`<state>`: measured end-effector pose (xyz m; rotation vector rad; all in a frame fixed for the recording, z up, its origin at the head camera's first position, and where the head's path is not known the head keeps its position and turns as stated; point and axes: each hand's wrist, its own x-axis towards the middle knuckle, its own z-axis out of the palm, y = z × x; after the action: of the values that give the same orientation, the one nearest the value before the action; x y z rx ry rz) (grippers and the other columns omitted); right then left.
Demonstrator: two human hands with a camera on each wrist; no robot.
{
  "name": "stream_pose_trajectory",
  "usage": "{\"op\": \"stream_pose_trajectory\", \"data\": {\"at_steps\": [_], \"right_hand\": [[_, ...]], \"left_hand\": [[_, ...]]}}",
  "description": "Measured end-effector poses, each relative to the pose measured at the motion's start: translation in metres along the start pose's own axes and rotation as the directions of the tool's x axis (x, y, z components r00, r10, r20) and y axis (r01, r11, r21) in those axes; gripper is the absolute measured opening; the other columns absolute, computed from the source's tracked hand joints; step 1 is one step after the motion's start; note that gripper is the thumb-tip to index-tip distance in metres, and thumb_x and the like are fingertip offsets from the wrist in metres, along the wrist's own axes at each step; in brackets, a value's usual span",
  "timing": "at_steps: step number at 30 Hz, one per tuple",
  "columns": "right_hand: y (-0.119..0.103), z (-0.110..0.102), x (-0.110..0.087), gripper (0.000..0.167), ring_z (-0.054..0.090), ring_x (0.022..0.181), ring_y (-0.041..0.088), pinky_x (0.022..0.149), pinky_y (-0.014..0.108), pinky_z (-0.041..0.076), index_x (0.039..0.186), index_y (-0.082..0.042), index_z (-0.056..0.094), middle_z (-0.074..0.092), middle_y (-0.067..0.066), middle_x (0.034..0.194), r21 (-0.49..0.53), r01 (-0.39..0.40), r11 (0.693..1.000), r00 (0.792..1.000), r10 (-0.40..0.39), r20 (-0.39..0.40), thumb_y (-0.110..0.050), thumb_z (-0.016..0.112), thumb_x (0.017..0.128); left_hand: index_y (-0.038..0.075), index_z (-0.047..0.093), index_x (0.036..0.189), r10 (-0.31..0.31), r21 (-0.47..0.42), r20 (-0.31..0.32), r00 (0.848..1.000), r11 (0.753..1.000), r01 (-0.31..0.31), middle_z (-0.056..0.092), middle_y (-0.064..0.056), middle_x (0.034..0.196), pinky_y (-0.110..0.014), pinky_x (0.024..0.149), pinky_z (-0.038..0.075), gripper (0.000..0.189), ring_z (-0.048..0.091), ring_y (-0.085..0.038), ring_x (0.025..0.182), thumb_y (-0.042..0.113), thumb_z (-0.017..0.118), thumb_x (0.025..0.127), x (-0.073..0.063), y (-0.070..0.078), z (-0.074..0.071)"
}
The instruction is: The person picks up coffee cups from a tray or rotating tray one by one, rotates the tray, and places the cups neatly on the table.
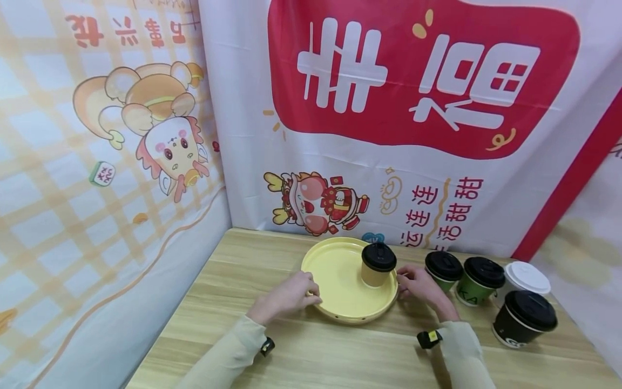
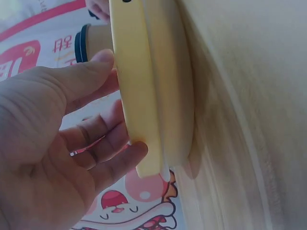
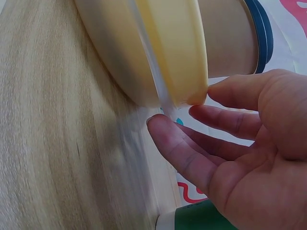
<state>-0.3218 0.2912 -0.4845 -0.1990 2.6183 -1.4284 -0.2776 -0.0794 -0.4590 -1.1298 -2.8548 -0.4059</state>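
A round yellow tray [image 1: 335,275] with a raised rim lies on the table, its side paler toward the bottom in both wrist views. On its right part stands a tan paper cup [image 1: 374,277] with a black lid, upright. My left hand [image 1: 290,294] holds the tray's left rim; in the left wrist view the thumb and fingertips meet the yellow edge [image 2: 136,91]. At the opposite side, my right hand [image 1: 421,283] pinches the right rim, close beside the cup. The right wrist view shows its thumb and forefinger at the rim [image 3: 187,52], the other fingers lower.
Right of my right hand stand two green cups with black lids [image 1: 443,266] [image 1: 481,274], a white-lidded cup [image 1: 527,278] and a black cup [image 1: 524,320]. The wooden table [image 1: 350,356] meets a printed cloth wall [image 1: 243,178] at its back edge.
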Motion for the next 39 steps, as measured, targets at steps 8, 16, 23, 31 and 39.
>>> {"op": "stream_pose_trajectory", "data": {"at_steps": [8, 16, 23, 31, 39], "right_hand": [[-0.002, 0.0, 0.0, 0.031, 0.068, 0.079, 0.026, 0.071, 0.039, 0.06, 0.119, 0.011, 0.055, 0.067, 0.018, 0.095, -0.004, -0.004, 1.0, 1.0, 0.004, 0.015, -0.013, 0.05, 0.1], [-0.002, 0.0, -0.001, 0.03, 0.068, 0.078, 0.026, 0.07, 0.039, 0.06, 0.119, 0.01, 0.056, 0.067, 0.019, 0.095, -0.003, 0.002, 1.0, 1.0, -0.002, 0.009, -0.014, 0.049, 0.101], [-0.001, -0.001, 0.0, 0.03, 0.067, 0.077, 0.024, 0.069, 0.036, 0.059, 0.118, 0.009, 0.057, 0.067, 0.017, 0.093, -0.01, 0.016, 1.0, 1.0, -0.016, 0.009, -0.015, 0.05, 0.101], [0.0, 0.0, 0.0, 0.031, 0.068, 0.079, 0.025, 0.07, 0.038, 0.06, 0.118, 0.01, 0.056, 0.067, 0.017, 0.094, 0.002, 0.024, 1.0, 1.0, -0.024, 0.015, -0.014, 0.05, 0.101], [-0.002, -0.001, -0.002, 0.032, 0.068, 0.08, 0.029, 0.071, 0.041, 0.06, 0.12, 0.01, 0.055, 0.067, 0.018, 0.094, 0.001, 0.016, 1.0, 1.0, -0.016, 0.02, -0.015, 0.05, 0.101]], "left_hand": [[0.02, 0.074, 0.091, -0.01, 0.049, -0.057, 0.998, 0.999, 0.013, 0.061, 0.008, 0.083, -0.023, 0.069, 0.045, 0.015, 0.051, -0.006, 0.075, 0.033, 0.066, 0.093, 0.001, 0.007, -0.006], [0.022, 0.074, 0.1, -0.01, 0.058, 0.0, 1.0, 0.998, 0.01, 0.067, 0.005, 0.095, -0.025, 0.077, 0.048, 0.026, 0.056, -0.009, 0.085, 0.045, 0.063, 0.093, -0.003, 0.037, -0.014], [0.021, 0.073, 0.102, 0.045, 0.122, 0.018, 0.999, 0.991, -0.047, 0.065, 0.005, 0.094, -0.024, 0.077, 0.049, 0.028, 0.056, -0.01, 0.085, 0.045, 0.066, 0.09, -0.008, 0.054, -0.009], [0.021, 0.073, 0.1, 0.055, 0.146, -0.007, 0.998, 0.988, -0.053, 0.065, 0.006, 0.091, -0.022, 0.075, 0.048, 0.016, 0.056, -0.009, 0.083, 0.033, 0.07, 0.09, -0.008, 0.057, -0.002], [0.022, 0.073, 0.098, 0.048, 0.17, -0.028, 0.998, 0.985, -0.043, 0.064, 0.007, 0.091, -0.023, 0.077, 0.048, 0.01, 0.056, -0.01, 0.085, 0.027, 0.07, 0.089, -0.007, 0.051, 0.006]]}}
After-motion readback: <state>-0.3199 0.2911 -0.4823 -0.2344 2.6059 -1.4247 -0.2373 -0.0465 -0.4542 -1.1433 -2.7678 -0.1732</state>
